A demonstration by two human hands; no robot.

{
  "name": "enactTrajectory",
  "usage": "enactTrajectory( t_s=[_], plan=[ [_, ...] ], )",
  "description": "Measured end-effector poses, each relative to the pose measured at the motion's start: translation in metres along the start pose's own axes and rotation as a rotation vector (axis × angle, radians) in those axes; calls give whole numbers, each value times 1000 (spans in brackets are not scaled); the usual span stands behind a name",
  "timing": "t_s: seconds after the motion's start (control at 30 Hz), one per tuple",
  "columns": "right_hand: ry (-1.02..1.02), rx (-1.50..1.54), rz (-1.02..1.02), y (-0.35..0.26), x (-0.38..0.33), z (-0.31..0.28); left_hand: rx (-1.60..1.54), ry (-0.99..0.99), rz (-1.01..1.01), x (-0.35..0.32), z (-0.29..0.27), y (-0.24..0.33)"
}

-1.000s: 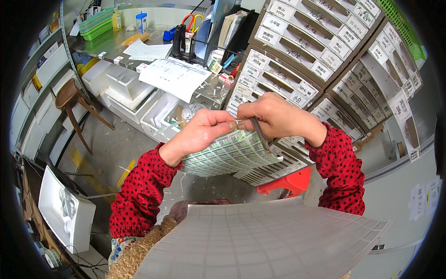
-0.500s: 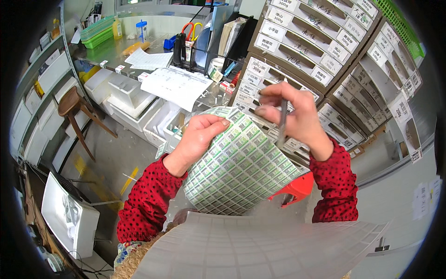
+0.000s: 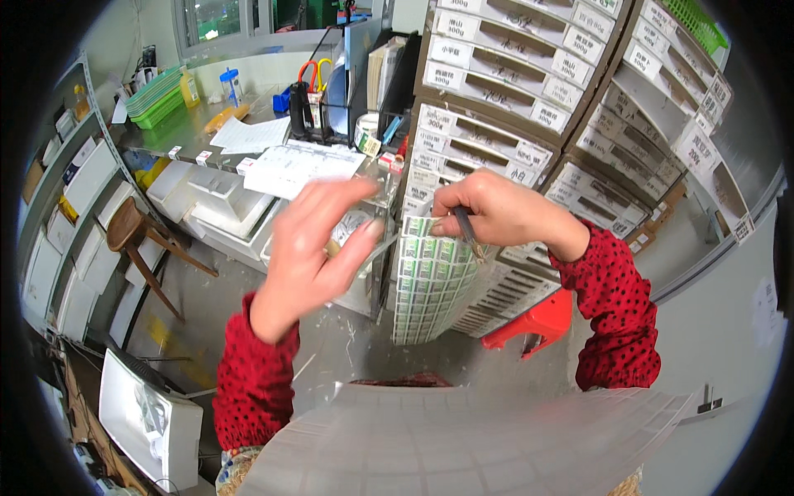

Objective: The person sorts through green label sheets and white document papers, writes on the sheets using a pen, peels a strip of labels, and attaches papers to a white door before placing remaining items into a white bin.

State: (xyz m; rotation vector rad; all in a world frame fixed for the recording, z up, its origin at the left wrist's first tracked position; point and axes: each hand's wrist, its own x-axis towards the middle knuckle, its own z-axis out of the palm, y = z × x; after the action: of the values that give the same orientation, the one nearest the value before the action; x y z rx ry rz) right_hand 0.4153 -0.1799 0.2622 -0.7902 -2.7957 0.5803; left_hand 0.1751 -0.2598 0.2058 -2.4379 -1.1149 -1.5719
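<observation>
My right hand [image 3: 500,211] pinches the top edge of a label sheet [image 3: 426,285] covered in rows of small green-and-white stickers. The sheet hangs down in a curve below the fingers. A slim dark pen-like tool [image 3: 469,231] is held in that same hand, its tip pointing down; I cannot tell its exact kind. To the left, apart from the sheet, my left hand [image 3: 310,252] is raised with thumb and fingers spread, slightly blurred. Across the bottom, close to me, stretches a pale translucent sheet [image 3: 463,438] with a faint grid.
Ahead stand stacked label drawers [image 3: 496,66]. Papers [image 3: 302,169], scissors [image 3: 308,74] and a green basket [image 3: 161,103] are on the metal table. White bins [image 3: 223,198] sit below it. A red stool [image 3: 533,322] is at right, a wooden stool [image 3: 136,231] at left.
My left hand has let go of the label sheet and moved left, fingers spreading. My right hand has come down to grip the sheet's top edge, and the sheet now hangs narrower.
</observation>
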Motion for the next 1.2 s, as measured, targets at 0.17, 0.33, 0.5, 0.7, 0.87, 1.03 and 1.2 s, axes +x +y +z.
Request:
enactTrajectory(
  t_s=[0.17, 0.33, 0.5, 0.7, 0.87, 1.03, 1.2],
  plan=[
    [-79, 5, -41, -15, 0, 0, -325, -344, 127, 27, 28, -34],
    [-73, 57, -33, -10, -10, -2, -488, -362, 154, 37, 42, -32],
    [-105, 81, 12, -5, -18, -4, -526, -414, 199, 40, 49, -32],
    [-21, 67, -63, 1, -26, 1, -524, -427, 204, 41, 62, -30],
    [115, 3, -165, 7, -29, 7, -526, -378, 143, 39, 68, -24],
    [319, -201, -258, 5, -37, 16, -741, -352, -79, 31, 74, -20],
    [288, -238, -175, -3, -47, 10, -774, -393, -170, 35, 65, -14]
  ],
)
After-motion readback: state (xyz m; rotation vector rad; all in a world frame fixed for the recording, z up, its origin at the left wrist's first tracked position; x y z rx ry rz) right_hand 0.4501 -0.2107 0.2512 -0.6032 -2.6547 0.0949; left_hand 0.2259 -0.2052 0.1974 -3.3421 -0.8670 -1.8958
